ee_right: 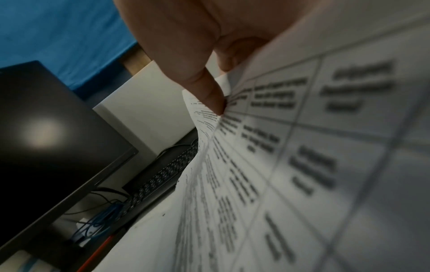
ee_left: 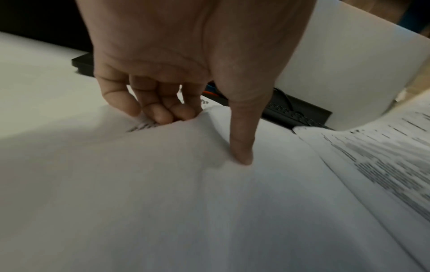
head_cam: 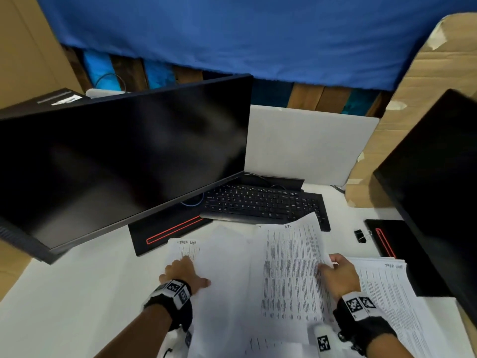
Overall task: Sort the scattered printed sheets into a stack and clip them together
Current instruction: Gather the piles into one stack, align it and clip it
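White printed sheets of paper [head_cam: 289, 275], covered in rows and tables of black text, lie spread over the white worktop [head_cam: 77, 293] in front of the black keyboard [head_cam: 260, 202]. The left hand [head_cam: 183, 273] presses down on a blank-faced sheet [ee_left: 186, 202]: its thumb [ee_left: 242, 147] is planted straight on the paper, while the other fingers [ee_left: 163, 112] curl at the sheet's far edge, beside a strip of printed text. This grip is narrow, bearing down on the paper rather than lifting it. The right hand [head_cam: 338, 273] pinches the right edge of a densely printed sheet [ee_right: 302, 156] between thumb and finger, raising that edge so the page curves up from the worktop. Just right of this hand lies a further pile of printed sheets [head_cam: 387, 288], with its edges fanned. A small black binder clip [head_cam: 360, 236] sits on the worktop well beyond that pile, near the base of the dark right monitor [head_cam: 438, 189]. A large dark left monitor [head_cam: 116, 161] leans over the worktop's left part.
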`<state>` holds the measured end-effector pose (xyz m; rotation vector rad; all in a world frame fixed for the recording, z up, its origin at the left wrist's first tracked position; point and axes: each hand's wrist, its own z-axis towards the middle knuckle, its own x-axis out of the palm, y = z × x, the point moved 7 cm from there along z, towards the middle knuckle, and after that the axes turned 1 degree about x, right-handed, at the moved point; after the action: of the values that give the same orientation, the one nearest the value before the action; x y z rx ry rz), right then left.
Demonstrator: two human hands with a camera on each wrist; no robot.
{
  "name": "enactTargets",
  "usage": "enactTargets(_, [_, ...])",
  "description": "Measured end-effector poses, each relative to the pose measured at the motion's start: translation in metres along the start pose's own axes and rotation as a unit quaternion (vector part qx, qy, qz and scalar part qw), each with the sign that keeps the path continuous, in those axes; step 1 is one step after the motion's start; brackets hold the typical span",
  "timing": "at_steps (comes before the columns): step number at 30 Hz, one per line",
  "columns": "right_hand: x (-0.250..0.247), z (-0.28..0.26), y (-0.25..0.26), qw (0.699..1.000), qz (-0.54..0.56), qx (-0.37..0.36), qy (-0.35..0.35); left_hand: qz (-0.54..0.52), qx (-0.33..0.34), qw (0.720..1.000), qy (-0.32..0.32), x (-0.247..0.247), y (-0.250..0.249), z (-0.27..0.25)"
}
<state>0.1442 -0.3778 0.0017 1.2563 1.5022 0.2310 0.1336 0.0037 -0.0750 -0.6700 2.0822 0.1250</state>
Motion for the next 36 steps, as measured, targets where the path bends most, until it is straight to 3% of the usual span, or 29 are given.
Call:
enactTargets(5, [-0.006,-0.003,0.008,0.998,-0.055,-0.021,-0.001,-0.074,0.042,0.996,0.002,-0.015,0.0,-0.001])
enactTargets(9, [-0.005,-0.007,0.016,0.997,-0.055,-0.043,0.011,-0.157,0.139,0.971,-0.112,-0.069,-0.025,-0.039])
enactTargets(12, [0.009,-0.014,0.023,0.997,0.013,-0.049,0.056,-0.196,0.242,0.933,-0.183,-0.096,-0.061,-0.082])
enactTargets(14, [0.02,-0.024,0.033,0.993,0.057,-0.051,0.092,-0.208,0.328,0.906,-0.169,-0.095,-0.093,-0.112])
enactTargets(16, [0.028,-0.036,0.043,0.985,0.108,-0.048,0.122,-0.184,0.376,0.901,-0.119,-0.078,-0.123,-0.133])
enactTargets(21, [0.033,-0.056,0.054,0.962,0.221,-0.032,0.155,-0.125,0.395,0.91,-0.02,-0.026,-0.166,-0.146])
enactTargets(23, [0.036,-0.059,0.053,0.961,0.193,-0.072,0.185,-0.129,0.41,0.903,-0.012,-0.013,-0.175,-0.148])
enactTargets(26, [0.032,-0.059,0.049,0.974,0.117,-0.099,0.169,-0.167,0.472,0.865,0.014,-0.002,-0.187,-0.157])
enactTargets(29, [0.016,-0.049,0.038,0.988,0.067,-0.095,0.099,-0.157,0.467,0.865,0.095,0.014,-0.18,-0.153])
enactTargets(32, [0.006,-0.035,0.017,0.994,0.036,-0.058,0.088,-0.221,0.431,0.87,0.093,0.01,-0.159,-0.133])
enactTargets(36, [0.007,-0.007,-0.018,0.994,-0.035,0.002,0.104,-0.334,0.197,0.921,0.043,0.006,-0.095,-0.065])
